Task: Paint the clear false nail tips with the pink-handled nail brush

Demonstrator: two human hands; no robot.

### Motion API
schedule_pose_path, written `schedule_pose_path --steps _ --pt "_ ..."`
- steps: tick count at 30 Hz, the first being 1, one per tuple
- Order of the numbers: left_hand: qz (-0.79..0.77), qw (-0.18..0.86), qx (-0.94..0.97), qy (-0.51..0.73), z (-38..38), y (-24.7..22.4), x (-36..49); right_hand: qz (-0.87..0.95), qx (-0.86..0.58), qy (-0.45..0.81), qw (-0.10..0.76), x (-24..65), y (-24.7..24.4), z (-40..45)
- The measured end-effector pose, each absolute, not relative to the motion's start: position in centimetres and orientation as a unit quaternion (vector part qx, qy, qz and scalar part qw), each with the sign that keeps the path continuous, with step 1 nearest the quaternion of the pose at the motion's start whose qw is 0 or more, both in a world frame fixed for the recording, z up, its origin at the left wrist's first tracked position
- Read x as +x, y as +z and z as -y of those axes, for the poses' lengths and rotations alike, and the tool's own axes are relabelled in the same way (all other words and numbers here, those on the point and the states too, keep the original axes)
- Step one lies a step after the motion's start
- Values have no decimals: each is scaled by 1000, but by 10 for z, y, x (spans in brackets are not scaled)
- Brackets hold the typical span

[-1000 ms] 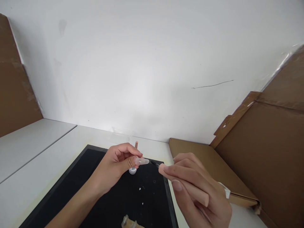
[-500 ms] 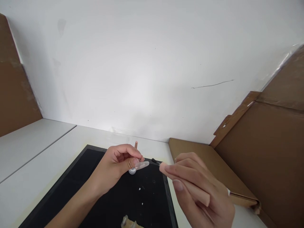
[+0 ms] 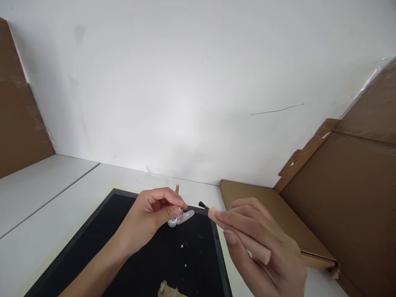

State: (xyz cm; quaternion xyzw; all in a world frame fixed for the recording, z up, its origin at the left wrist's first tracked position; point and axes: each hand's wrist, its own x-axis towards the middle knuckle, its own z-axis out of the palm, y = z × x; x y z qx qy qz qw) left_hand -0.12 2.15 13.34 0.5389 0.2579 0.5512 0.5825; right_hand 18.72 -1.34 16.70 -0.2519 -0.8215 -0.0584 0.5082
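My left hand is closed in a pinch, thumb against fingers, on a translucent false nail tip whose rounded end points right. My right hand is wrapped around a small nail polish brush with a pale pink handle; its dark bristles aim up and left. A narrow gap separates the bristles from the nail tip. Behind my left fingers a pinkish stick rises; its lower end is hidden. Just below those fingers is a small round white-and-grey object, partly covered.
Beneath my hands lies a black mat with a few white specks. A tan piece with translucent bits shows at the bottom edge. A flat cardboard box lies at right, and cardboard panels flank the white wall.
The brush tip has tilted slightly upward, away from the nail tip. The nail tip has turned a little in my left fingers and points slightly more upward.
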Motion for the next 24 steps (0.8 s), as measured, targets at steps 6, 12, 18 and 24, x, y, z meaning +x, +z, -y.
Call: schedule_pose_path --steps 6,12,18,24 --pt "-255 564 551 560 -22 134 0 856 -197 8 478 179 172 20" --pt "-246 538 569 571 -22 133 1 853 -243 -27 461 182 170 16" --pt "-261 490 590 586 -18 131 0 841 -252 -21 479 190 169 16" --pt "-270 439 614 598 -16 135 4 880 -218 6 422 182 171 18"
